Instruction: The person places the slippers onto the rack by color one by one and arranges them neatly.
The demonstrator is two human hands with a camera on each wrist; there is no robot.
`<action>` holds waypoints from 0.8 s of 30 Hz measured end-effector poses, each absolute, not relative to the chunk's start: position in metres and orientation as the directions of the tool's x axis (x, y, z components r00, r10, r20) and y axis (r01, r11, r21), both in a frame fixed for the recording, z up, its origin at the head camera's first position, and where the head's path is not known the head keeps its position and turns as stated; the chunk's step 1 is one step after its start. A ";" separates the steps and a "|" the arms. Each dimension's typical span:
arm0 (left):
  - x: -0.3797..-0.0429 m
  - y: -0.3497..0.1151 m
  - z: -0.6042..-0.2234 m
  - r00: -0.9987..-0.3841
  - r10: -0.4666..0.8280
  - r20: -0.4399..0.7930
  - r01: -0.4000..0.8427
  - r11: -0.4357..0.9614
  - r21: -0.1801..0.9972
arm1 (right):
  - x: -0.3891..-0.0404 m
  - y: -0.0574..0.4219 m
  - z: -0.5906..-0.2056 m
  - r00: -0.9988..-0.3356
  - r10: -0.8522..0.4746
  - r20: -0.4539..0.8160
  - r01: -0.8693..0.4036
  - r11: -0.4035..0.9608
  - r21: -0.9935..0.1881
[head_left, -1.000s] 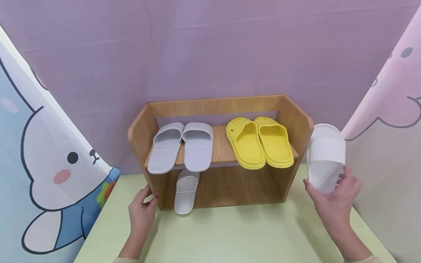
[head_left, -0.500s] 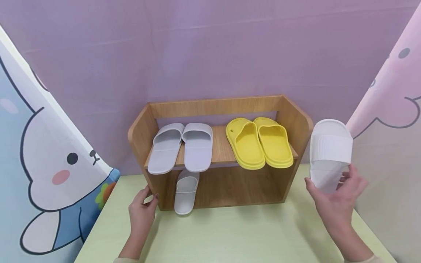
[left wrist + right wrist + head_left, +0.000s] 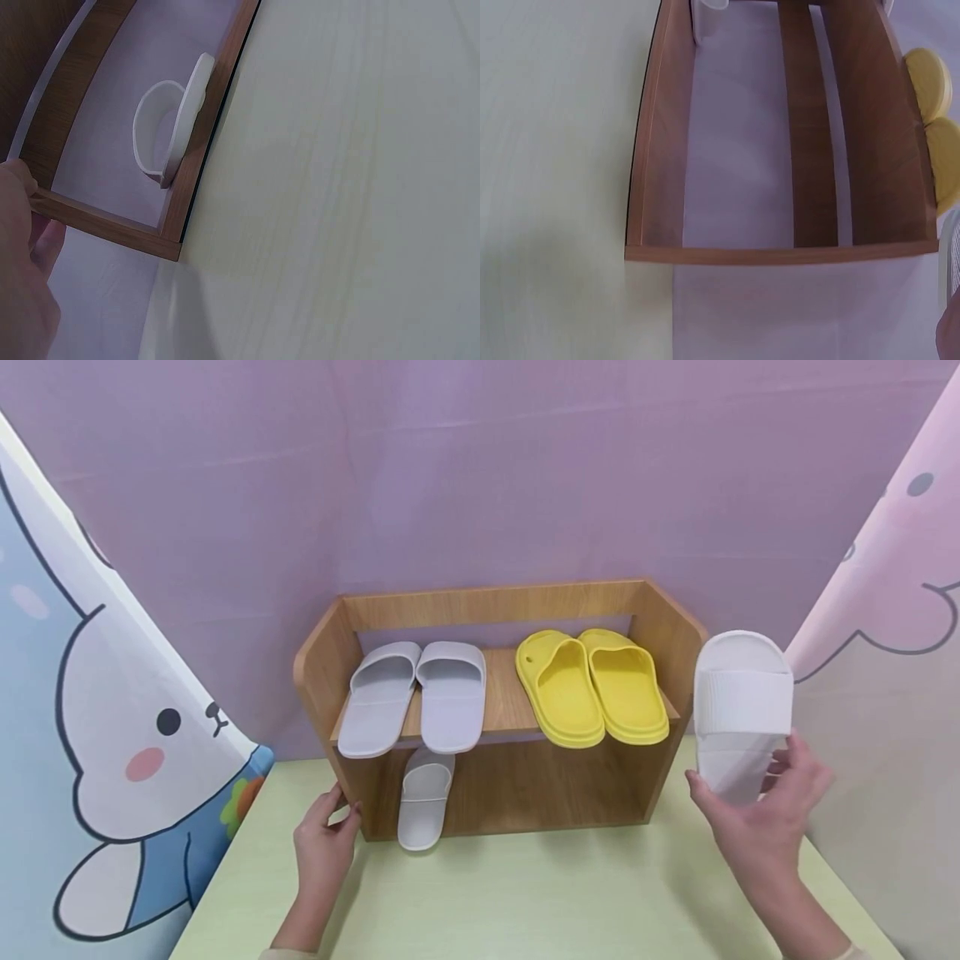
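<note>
My right hand (image 3: 772,822) grips a white slipper (image 3: 742,702) by its heel end, holding it upright with the toe pointing up beside the right side of a small wooden shoe rack (image 3: 491,603). My left hand (image 3: 324,843) pinches the front edge of the rack's left side panel, thumb and fingers on either side in the left wrist view. On the lower shelf, at the left, lies a single white slipper (image 3: 423,810). The upper shelf bears a pair of pale grey slippers (image 3: 453,714) on the left and yellow clogs (image 3: 564,689) on the right.
The rack stands on a pale green tabletop (image 3: 510,902) against a purple cloth backdrop (image 3: 487,477). A rabbit-print cloth (image 3: 112,718) hangs at the left. Pink printed cloth (image 3: 900,552) hangs at the right.
The slipper in my right hand rose and shifted right, its strap turning more toward the head view, then moved slightly left. My left hand stays on the rack's side panel.
</note>
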State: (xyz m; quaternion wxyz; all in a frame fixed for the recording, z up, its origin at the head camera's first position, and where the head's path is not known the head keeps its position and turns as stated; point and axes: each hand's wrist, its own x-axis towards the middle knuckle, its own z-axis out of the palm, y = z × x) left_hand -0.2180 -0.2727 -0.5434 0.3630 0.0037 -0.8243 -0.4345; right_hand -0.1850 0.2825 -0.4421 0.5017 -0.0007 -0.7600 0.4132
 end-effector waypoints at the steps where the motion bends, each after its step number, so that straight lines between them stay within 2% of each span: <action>1: -0.218 -0.273 -0.543 -0.737 -0.322 0.594 0.308 0.622 0.720 | -0.184 0.280 -0.441 -0.493 0.409 0.768 -0.420 0.662 -0.621; 10: -0.216 -0.271 -0.541 -0.744 -0.316 0.589 0.302 0.627 0.718 | -0.181 0.265 -0.435 -0.459 0.283 0.842 -0.541 0.663 -0.518; 17: -0.214 -0.270 -0.540 -0.744 -0.317 0.588 0.300 0.628 0.718 | -0.181 0.256 -0.435 -0.406 0.182 0.896 -0.636 0.648 -0.420; 24: -0.215 -0.270 -0.540 -0.742 -0.316 0.592 0.302 0.631 0.715 | -0.179 0.246 -0.435 -0.389 0.138 0.911 -0.677 0.628 -0.384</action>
